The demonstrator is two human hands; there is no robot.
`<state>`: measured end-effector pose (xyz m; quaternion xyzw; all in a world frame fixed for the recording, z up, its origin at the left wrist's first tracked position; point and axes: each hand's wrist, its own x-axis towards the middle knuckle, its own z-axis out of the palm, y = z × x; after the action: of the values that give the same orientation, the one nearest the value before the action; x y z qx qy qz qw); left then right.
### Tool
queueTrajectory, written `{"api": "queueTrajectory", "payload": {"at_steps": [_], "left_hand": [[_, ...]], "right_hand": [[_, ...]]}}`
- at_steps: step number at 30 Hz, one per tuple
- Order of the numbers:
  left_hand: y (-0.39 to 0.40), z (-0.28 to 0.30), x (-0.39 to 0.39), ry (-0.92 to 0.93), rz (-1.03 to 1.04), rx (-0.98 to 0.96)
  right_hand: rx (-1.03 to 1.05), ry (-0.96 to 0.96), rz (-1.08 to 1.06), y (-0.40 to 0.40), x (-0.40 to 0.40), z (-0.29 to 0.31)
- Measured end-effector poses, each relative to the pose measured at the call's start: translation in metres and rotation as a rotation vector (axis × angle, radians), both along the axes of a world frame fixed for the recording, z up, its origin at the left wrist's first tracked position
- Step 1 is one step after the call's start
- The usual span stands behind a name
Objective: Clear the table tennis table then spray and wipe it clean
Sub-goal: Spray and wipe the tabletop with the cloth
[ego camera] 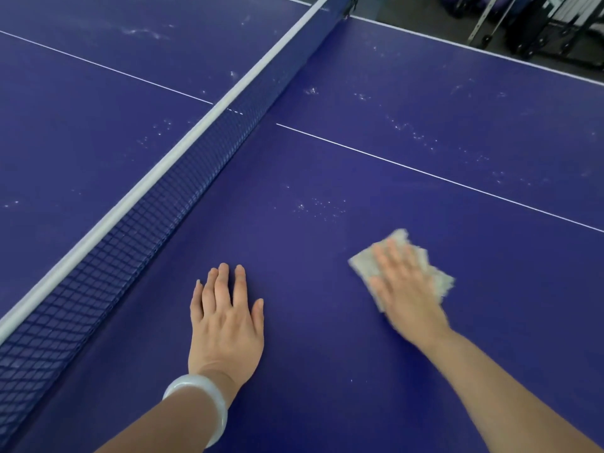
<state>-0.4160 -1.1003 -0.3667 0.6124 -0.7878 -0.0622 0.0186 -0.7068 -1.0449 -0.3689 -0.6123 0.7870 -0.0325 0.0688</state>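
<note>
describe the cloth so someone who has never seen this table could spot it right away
On the blue table, look right of the net, on the near side of the thin white centre line. The cloth lies flat under the right hand: pale beige, crumpled, the only loose item there.

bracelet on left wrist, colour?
Pale, milky white bracelet, slightly translucent; head view shows it clearly.

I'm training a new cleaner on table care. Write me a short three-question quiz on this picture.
1. True or false: the right hand presses a cloth flat on the table.
2. What does the left hand hold? A) spray bottle B) nothing C) paddle
3. Which wrist wears the pale bangle?

Key: 1 true; 2 B, it lies flat on the table beside the net; 3 left.
</note>
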Motion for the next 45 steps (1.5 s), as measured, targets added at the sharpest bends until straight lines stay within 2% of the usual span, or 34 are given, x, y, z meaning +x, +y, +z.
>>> {"api": "queueTrajectory", "payload": {"at_steps": [3,5,6,8,11,14,16,21,24,26,30,32,33,34,37,39,42,45], "left_hand": [[-0.001,-0.002,0.0,0.002,0.005,0.002],[-0.001,-0.003,0.0,-0.001,0.005,-0.002],[-0.001,-0.004,0.001,0.001,0.006,-0.005],[-0.002,-0.004,0.0,0.001,0.007,-0.007],[-0.002,-0.004,-0.001,-0.012,0.015,0.006],[-0.002,-0.002,0.0,-0.01,0.018,0.01],[-0.003,0.0,0.0,-0.004,0.009,0.0],[-0.001,0.002,0.0,-0.015,0.011,0.011],[-0.002,0.003,0.0,-0.031,0.017,0.014],[-0.002,0.002,0.0,-0.033,0.015,0.009],[-0.002,0.003,0.0,-0.019,0.021,0.007],[-0.003,0.003,0.0,-0.014,0.019,0.004],[-0.004,0.003,0.0,-0.014,0.016,0.002],[-0.003,0.002,0.0,-0.014,0.014,0.002],[-0.003,0.003,0.001,-0.014,0.012,0.004],[-0.003,0.004,0.0,-0.016,0.009,0.008],[-0.002,0.004,0.0,-0.025,0.008,0.006],[-0.002,0.003,0.0,-0.025,0.002,-0.006]], "right_hand": [[0.05,-0.069,-0.511,-0.021,-0.055,0.002],[0.06,-0.105,-0.67,-0.05,-0.062,0.005],[0.062,-0.117,-0.678,-0.068,-0.057,0.006],[0.074,-0.116,-0.556,-0.099,-0.032,0.009],[0.074,-0.104,-0.08,-0.11,0.028,0.004],[0.068,-0.071,0.347,-0.072,0.056,-0.004],[0.048,-0.119,0.349,-0.059,0.028,-0.004],[0.025,-0.092,-0.233,-0.114,-0.049,0.0],[0.06,-0.094,-0.344,-0.172,-0.03,0.003],[0.083,-0.095,-0.2,-0.194,0.01,0.004],[0.063,-0.011,0.356,-0.159,0.084,-0.003],[0.075,-0.021,0.528,-0.126,0.077,-0.006],[0.075,-0.013,0.525,-0.12,0.06,-0.006],[0.084,0.006,0.444,-0.121,0.039,-0.005],[0.147,-0.025,-0.005,-0.152,-0.009,0.007],[0.166,-0.054,-0.169,-0.187,-0.016,0.017],[0.198,-0.106,-0.249,-0.247,0.005,0.028],[0.207,-0.137,-0.19,-0.298,0.04,0.029]]}}
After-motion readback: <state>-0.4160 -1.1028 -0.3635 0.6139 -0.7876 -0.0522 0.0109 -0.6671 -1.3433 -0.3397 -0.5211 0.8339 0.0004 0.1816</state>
